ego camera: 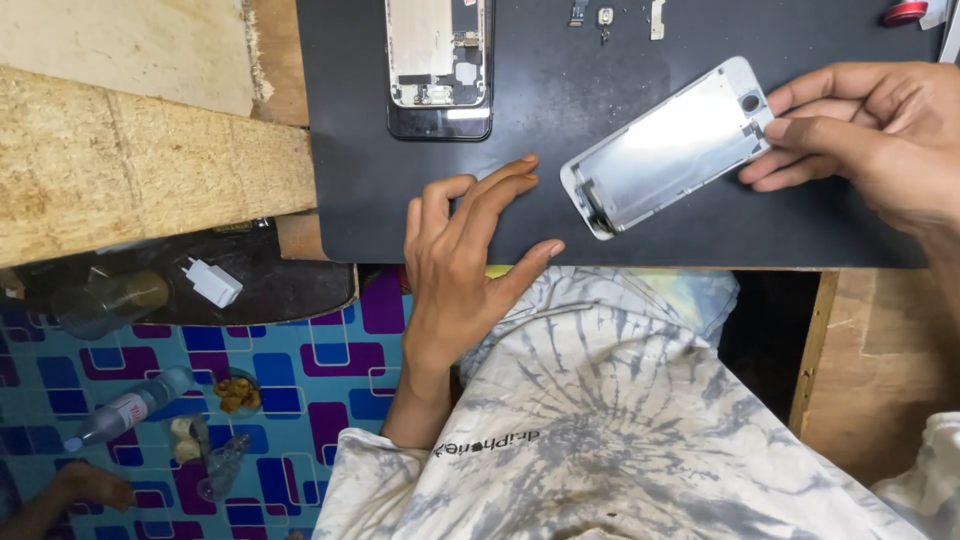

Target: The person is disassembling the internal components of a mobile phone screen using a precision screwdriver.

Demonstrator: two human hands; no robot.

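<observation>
Right hand (870, 130) is pinching the white phone screen panel (668, 148) by its top end. Left hand (465, 262) is resting open-fingered, holding nothing, on the black mat (600, 60).

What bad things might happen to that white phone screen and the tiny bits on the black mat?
1. The right hand pinches the white screen panel only at one end, tilted over the black mat; it might slip or bend.
2. The tiny loose parts near the mat's far edge might get knocked away.
3. The left hand rests near the opened phone and might bump it.
</observation>
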